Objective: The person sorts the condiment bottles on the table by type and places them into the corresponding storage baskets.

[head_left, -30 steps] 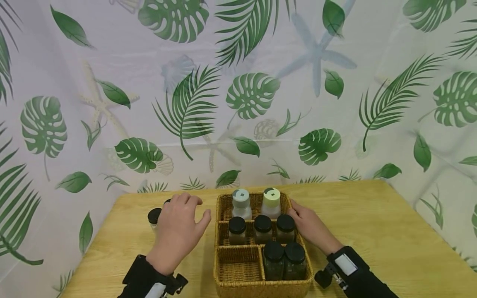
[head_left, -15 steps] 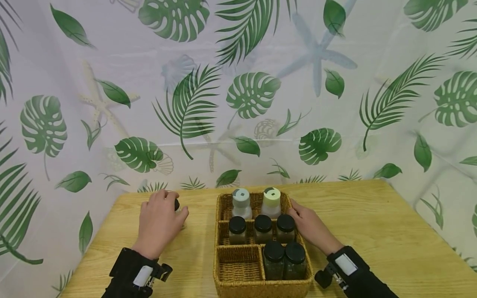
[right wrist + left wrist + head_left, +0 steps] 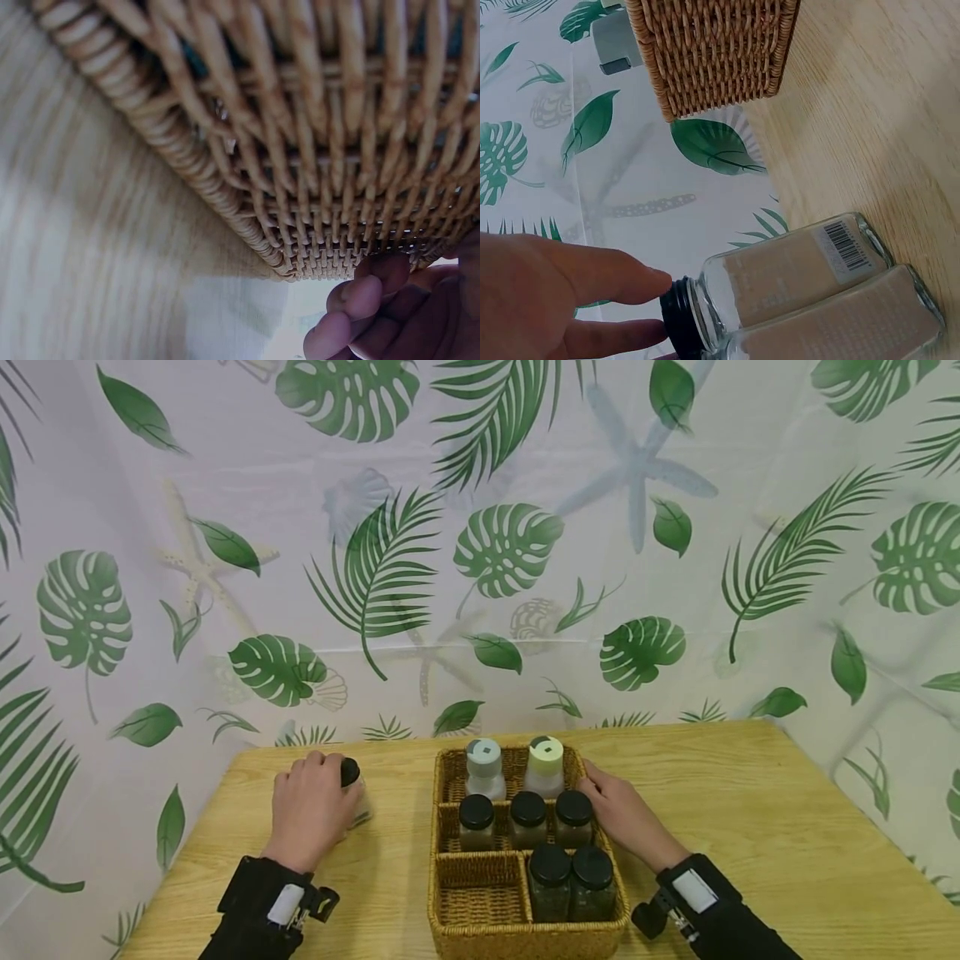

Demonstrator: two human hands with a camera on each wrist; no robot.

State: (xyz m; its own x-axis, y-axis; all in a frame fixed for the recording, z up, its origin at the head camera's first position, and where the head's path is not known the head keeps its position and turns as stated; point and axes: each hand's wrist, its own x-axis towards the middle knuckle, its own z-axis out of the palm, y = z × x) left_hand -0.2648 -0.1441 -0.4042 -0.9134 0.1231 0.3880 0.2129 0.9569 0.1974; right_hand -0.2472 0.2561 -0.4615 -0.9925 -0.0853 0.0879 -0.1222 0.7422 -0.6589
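My left hand (image 3: pixel 309 808) is at the left of the table, beside the basket. Its thumb and a finger pinch the black cap (image 3: pixel 681 319) of a clear glass spice jar (image 3: pixel 787 270) with light brown contents and a barcode label. A second, similar jar (image 3: pixel 847 322) stands against it; in the head view my hand hides most of both. At the right, my right hand (image 3: pixel 630 818) grips the wicker basket (image 3: pixel 525 939) by its right side near the back corner. My curled fingers (image 3: pixel 364 296) show beside the weave in the right wrist view.
The basket's back section holds a white-capped bottle (image 3: pixel 485 768) and a yellow-capped bottle (image 3: pixel 545 767). Black-capped jars (image 3: pixel 528 814) stand in the middle row, and two larger dark jars (image 3: pixel 550 885) front right. The front-left compartment (image 3: pixel 480 893) shows bare weave. A leaf-printed cloth (image 3: pixel 480 568) hangs behind.
My left hand has moved left, away from the basket's side, and its thumb and finger have closed on a jar's cap. My right hand and the basket stay where they were.
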